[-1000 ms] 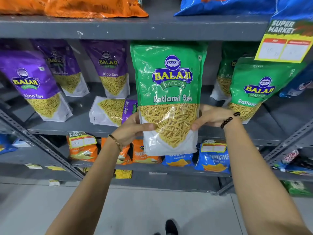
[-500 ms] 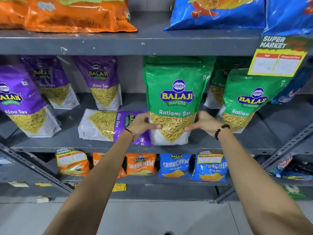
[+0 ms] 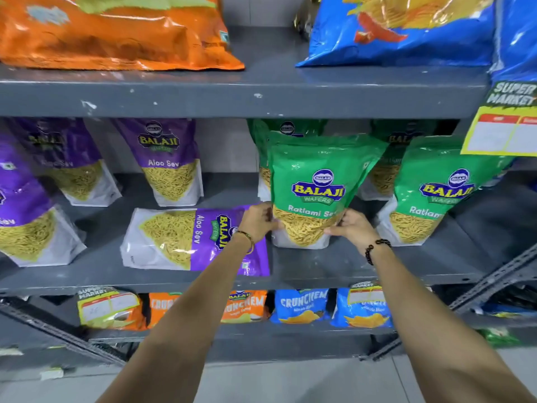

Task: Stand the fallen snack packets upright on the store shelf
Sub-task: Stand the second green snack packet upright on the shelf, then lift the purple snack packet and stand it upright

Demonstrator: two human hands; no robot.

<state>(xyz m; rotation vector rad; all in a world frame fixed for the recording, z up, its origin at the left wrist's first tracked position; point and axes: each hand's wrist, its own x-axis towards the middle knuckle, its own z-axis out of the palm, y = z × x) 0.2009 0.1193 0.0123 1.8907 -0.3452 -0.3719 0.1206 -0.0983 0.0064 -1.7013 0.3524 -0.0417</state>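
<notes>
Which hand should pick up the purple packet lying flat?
Probably the left hand. It sits right above the fallen Aloo Sev packet, while the right hand is across the green Ratlami Sev packet, farther away.

Centre of frame: green plastic Ratlami Sev packet (image 3: 316, 190), upright on the grey metal shelf (image 3: 334, 266), base resting on it. Left hand (image 3: 257, 219) grips its lower left edge; right hand (image 3: 353, 226) grips its lower right edge. Left of centre: purple-and-white Aloo Sev packet (image 3: 186, 239), lying flat on its side, just beside the left hand. Right: second green Ratlami Sev packet (image 3: 436, 193), standing.
</notes>
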